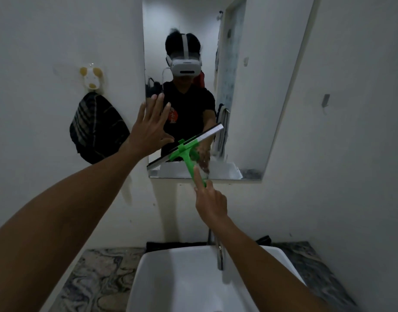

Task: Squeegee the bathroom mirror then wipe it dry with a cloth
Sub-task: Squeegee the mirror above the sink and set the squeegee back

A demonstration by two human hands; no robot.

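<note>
A frameless bathroom mirror [256,91] hangs on the white wall above the sink. My right hand [212,203] grips the handle of a green squeegee [189,156], index finger stretched along it. The metal blade lies slanted across the mirror's lower left part, its left end near the bottom left corner. My left hand [150,129] is flat and open, fingers spread, at the mirror's left edge. A dark striped cloth [98,131] hangs from a wall hook left of the mirror.
A white rectangular sink [162,278] sits directly below, with a chrome tap [218,251] between my arms. Marbled countertop [96,273] lies on both sides. A small hook [326,101] is on the right wall. The mirror reflects a person wearing a headset.
</note>
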